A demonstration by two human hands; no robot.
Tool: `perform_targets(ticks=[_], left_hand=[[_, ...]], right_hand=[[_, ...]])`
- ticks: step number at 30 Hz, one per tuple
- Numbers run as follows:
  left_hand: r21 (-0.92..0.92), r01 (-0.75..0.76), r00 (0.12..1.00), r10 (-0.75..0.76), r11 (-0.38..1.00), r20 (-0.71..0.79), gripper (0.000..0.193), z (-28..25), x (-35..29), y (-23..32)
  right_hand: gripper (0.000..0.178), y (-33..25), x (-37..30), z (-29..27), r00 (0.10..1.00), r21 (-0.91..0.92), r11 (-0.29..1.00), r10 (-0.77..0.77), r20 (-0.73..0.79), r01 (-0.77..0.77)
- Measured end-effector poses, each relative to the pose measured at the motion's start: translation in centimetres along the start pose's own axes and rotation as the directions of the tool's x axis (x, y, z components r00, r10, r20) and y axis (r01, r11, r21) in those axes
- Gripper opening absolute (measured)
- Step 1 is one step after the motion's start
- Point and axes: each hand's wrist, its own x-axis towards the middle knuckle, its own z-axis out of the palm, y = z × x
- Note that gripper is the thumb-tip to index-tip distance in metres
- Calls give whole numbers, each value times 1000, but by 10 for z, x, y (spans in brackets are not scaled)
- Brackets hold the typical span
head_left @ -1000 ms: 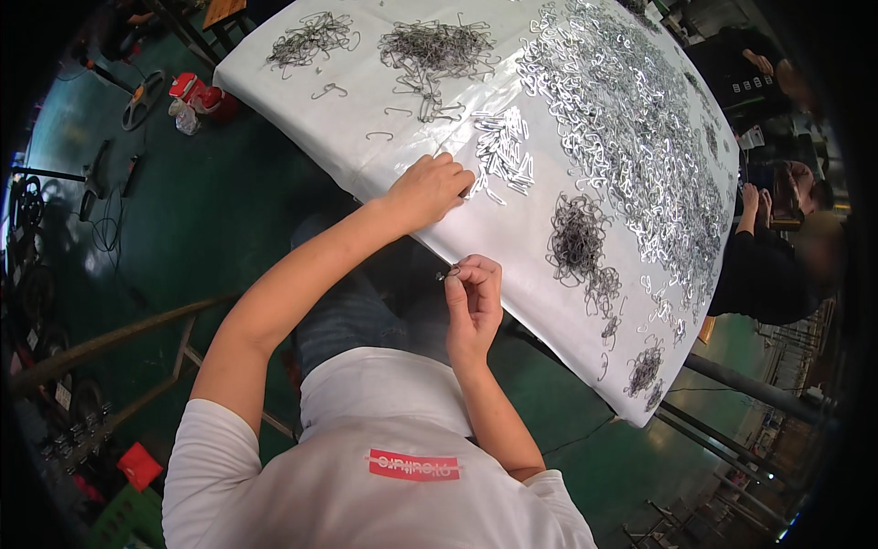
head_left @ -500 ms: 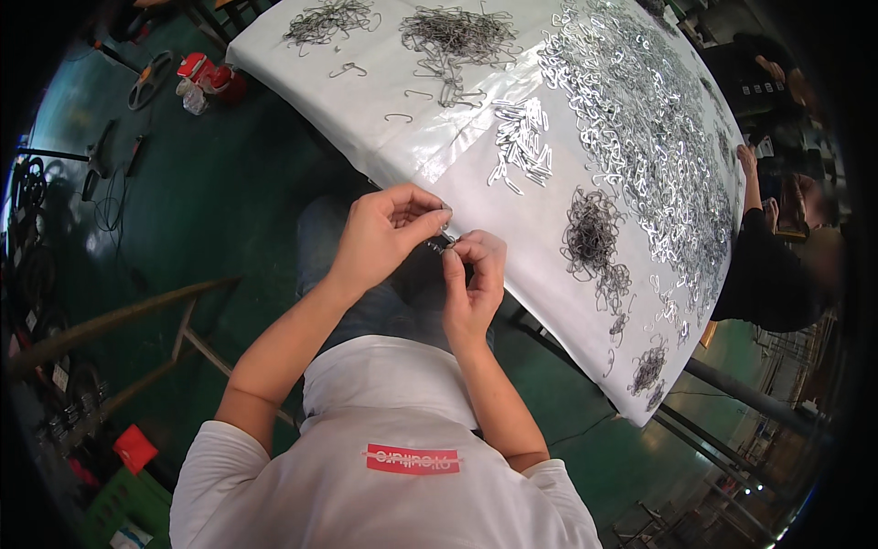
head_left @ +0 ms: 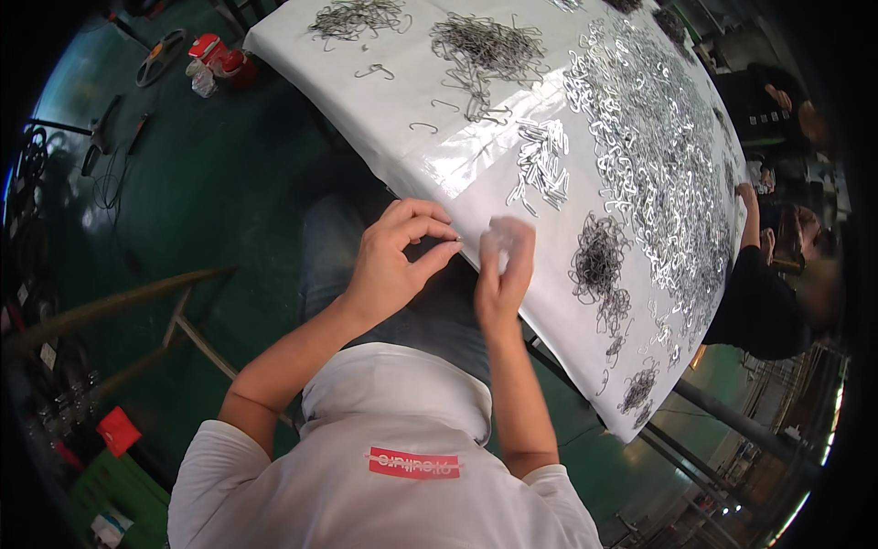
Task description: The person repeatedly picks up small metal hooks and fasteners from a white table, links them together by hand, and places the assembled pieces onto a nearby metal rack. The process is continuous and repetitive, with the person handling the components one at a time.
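Note:
My left hand [head_left: 400, 256] is over my lap at the near edge of the table. Its thumb and forefinger pinch together, and only a tiny dark speck shows at their tips, too small to name. Just right of it, over the table edge, my right hand [head_left: 508, 265] is smeared by motion, so its fingers and anything in them cannot be made out. Beyond my hands lies a small pile of shiny, elongated metal pieces [head_left: 541, 165]. A tangled pile of dark wire hooks [head_left: 599, 261] is to the right of my right hand.
White sheeting covers the table [head_left: 476, 197]. A broad spread of shiny metal hooks [head_left: 658, 174] fills its right side. More dark hooks [head_left: 485, 46] lie at the far side. Another person's arm [head_left: 750, 215] rests at the right edge. A red container [head_left: 238, 69] stands left of the table.
My right hand has moved away from my left fingertips, toward the right and over the table edge. My left hand keeps its pinch. The view has shifted slightly.

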Motion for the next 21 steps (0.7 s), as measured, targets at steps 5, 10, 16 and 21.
perform_targets(ticks=[5, 10, 16, 21], left_hand=[[25, 26, 999, -25, 999, -42, 12, -1, -11, 1], [35, 8, 997, -5, 999, -81, 11, -4, -20, 4], [43, -46, 995, 50, 998, -88, 11, -5, -24, -2], [89, -70, 996, 75, 994, -52, 14, -3, -25, -13]], right_hand=[[8, 34, 122, 38, 931, -266, 942, -105, 349, 205], [15, 41, 188, 95, 802, -607, 711, 101, 589, 356], [16, 38, 162, 74, 803, -535, 801, 121, 584, 269], [12, 41, 145, 50, 865, -507, 825, 43, 500, 251]])
